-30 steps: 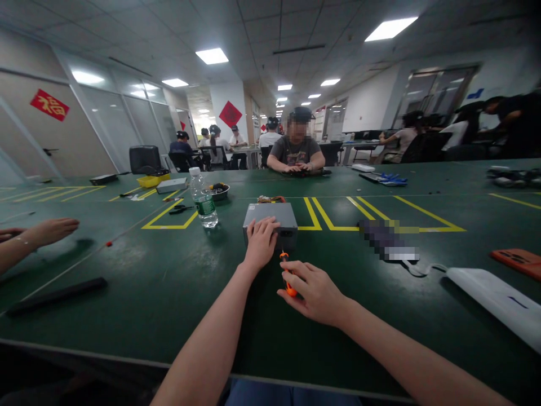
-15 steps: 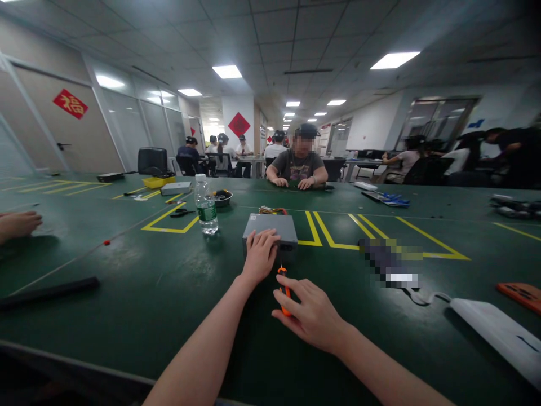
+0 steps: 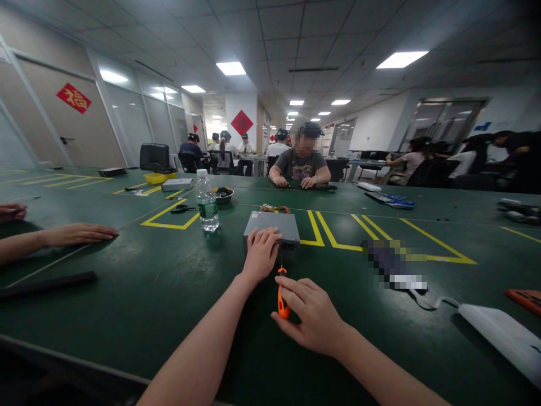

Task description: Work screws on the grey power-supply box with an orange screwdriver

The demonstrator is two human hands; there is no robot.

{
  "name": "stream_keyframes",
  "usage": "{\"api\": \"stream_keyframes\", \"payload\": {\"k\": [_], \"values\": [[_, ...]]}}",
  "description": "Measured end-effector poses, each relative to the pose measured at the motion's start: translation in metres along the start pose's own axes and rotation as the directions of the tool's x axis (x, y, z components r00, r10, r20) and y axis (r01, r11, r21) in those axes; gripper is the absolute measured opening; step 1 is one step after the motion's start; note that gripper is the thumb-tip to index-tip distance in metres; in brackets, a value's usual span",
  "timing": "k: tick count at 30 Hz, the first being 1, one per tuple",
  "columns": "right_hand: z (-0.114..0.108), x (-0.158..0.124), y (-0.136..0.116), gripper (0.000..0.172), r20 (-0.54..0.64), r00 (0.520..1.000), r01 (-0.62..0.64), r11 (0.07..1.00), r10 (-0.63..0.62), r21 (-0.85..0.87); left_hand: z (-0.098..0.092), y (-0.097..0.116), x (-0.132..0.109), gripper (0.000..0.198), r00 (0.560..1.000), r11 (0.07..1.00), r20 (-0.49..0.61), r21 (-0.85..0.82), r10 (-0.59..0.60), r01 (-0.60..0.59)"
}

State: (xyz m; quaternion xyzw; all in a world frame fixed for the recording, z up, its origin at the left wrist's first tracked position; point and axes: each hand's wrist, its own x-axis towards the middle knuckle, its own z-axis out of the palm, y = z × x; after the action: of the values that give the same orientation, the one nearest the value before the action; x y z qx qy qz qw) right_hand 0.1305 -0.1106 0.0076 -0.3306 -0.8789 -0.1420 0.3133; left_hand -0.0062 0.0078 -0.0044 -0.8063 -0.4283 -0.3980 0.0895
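Observation:
A grey computer power supply (image 3: 276,224) sits on the green table in front of me, with its bundle of coloured cables (image 3: 274,208) at the far side. My left hand (image 3: 262,251) is laid over its near left edge, fingers on the top, holding it. An orange and black screwdriver (image 3: 283,299) is between the thumb and fingers of my right hand (image 3: 307,309). Its thin shaft points away from me to the near face of the power supply; whether the tip touches a screw is too small to tell.
Left of the power supply stands a water bottle (image 3: 207,203), with a metal bowl (image 3: 223,195) behind it. A black bar (image 3: 51,286) and another person's hand (image 3: 80,234) are at the left. To the right lies a white device (image 3: 499,332) with a cable. A person (image 3: 302,160) sits opposite.
The fingers of my right hand have shifted around the screwdriver handle, which has turned slightly. My left hand stays on the power supply. Another person's hand has come onto the table at the left.

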Motion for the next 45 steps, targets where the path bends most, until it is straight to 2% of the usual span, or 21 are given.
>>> {"api": "stream_keyframes", "payload": {"k": [3,7,10,12,14,17,19,21,24,27,29,31,35,37,40,43,45], "values": [[-0.003,-0.001,-0.003,0.030,0.084,0.995,-0.059,0.998,0.057,0.027,0.000,0.000,0.000,0.024,1.000,1.000,-0.005,0.005,-0.004,0.004],[-0.007,0.000,-0.004,0.036,0.159,0.987,0.016,1.000,-0.014,-0.008,-0.001,0.001,-0.001,0.024,1.000,1.000,0.005,0.003,-0.003,0.003],[-0.003,0.000,0.000,0.031,0.045,0.997,0.064,0.997,-0.062,-0.039,-0.002,0.002,-0.001,0.024,1.000,1.000,0.013,-0.005,-0.003,0.003],[0.000,-0.001,0.002,0.027,-0.067,0.996,0.052,0.998,-0.055,-0.033,-0.002,0.002,-0.001,0.024,1.000,1.000,0.013,-0.004,-0.004,0.004],[0.002,-0.002,0.002,0.023,-0.119,0.993,0.014,1.000,-0.015,-0.008,-0.003,0.002,-0.001,0.024,1.000,1.000,0.011,0.000,-0.005,0.005],[0.001,-0.004,-0.002,0.028,-0.037,0.999,-0.020,1.000,0.021,0.020,-0.003,0.002,0.000,0.024,1.000,1.000,0.012,0.004,-0.010,0.010],[-0.001,-0.002,-0.005,0.033,0.064,0.998,0.000,1.000,-0.001,0.009,-0.003,0.002,0.000,0.024,1.000,1.000,0.010,0.001,-0.011,0.011],[-0.002,0.000,-0.005,0.036,0.113,0.993,0.046,0.999,-0.044,-0.018,-0.003,0.002,0.000,0.024,1.000,1.000,0.009,-0.003,-0.007,0.007],[-0.001,0.002,0.000,0.033,0.020,0.995,0.097,0.994,-0.096,-0.048,-0.003,0.002,-0.001,0.024,1.000,1.000,0.011,0.002,-0.005,0.005],[0.000,0.000,0.005,0.026,-0.137,0.988,0.062,0.998,-0.065,-0.028,-0.002,0.002,-0.001,0.023,1.000,1.000,0.010,0.005,-0.011,0.011],[0.000,-0.002,0.006,0.019,-0.165,0.986,0.031,0.999,-0.034,-0.018,-0.002,0.002,-0.001,0.024,1.000,1.000,0.012,0.006,-0.015,0.015],[0.000,-0.003,0.003,0.018,-0.110,0.994,0.021,0.999,-0.025,-0.033,-0.002,0.001,0.000,0.024,1.000,1.000,0.015,0.006,-0.014,0.014],[-0.001,-0.002,-0.002,0.031,0.070,0.997,0.023,0.999,-0.020,-0.036,-0.003,0.002,0.000,0.024,1.000,1.000,0.015,0.010,-0.011,0.011],[-0.001,-0.001,-0.002,0.034,0.094,0.995,0.040,0.999,-0.038,-0.023,-0.003,0.002,0.000,0.025,1.000,1.000,0.016,0.015,-0.012,0.012],[0.001,-0.002,0.002,0.032,-0.003,0.998,0.066,0.998,-0.066,-0.020,-0.002,0.002,-0.001,0.024,1.000,1.000,0.016,0.015,-0.015,0.015],[0.003,-0.003,0.004,0.021,-0.113,0.993,0.039,0.999,-0.040,-0.005,-0.001,0.002,-0.001,0.023,1.000,1.000,0.018,0.014,-0.019,0.019],[0.003,-0.004,0.003,0.019,-0.098,0.995,0.009,1.000,-0.008,0.012,-0.001,0.001,-0.001,0.024,1.000,1.000,0.019,0.012,-0.017,0.017]]}}
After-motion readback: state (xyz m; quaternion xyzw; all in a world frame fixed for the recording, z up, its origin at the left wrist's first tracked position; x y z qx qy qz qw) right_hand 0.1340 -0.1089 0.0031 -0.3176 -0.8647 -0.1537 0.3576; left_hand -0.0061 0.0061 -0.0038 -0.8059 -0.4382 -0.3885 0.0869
